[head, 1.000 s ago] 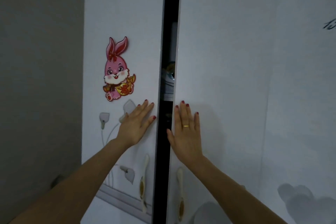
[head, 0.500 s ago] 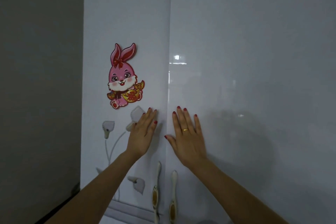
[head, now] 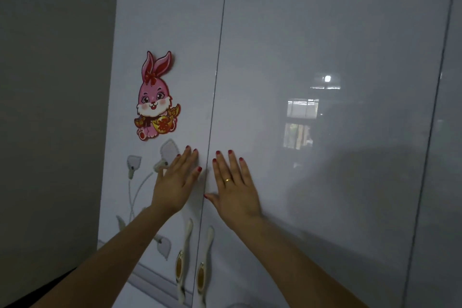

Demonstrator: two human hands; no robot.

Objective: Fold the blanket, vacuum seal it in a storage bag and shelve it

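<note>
Two glossy white wardrobe doors stand closed in front of me, meeting at a thin vertical seam. My left hand point(head: 176, 181) lies flat with straight fingers on the left door point(head: 170, 20), just left of the seam. My right hand point(head: 233, 187), with a gold ring, presses flat on the right door point(head: 325, 32), just right of the seam. The blanket and the storage bag are hidden; nothing of the wardrobe's inside shows.
A pink rabbit sticker point(head: 155, 97) sits on the left door above my left hand. Two cream handles point(head: 183, 260) point(head: 203, 272) hang side by side below my hands. A grey wall point(head: 50, 107) borders the wardrobe on the left. A third door edge point(head: 450, 132) shows at the right.
A second ago a dark gap stood between the doors with items visible inside. Both hands pushed the doors together, and the gap has closed to a thin seam.
</note>
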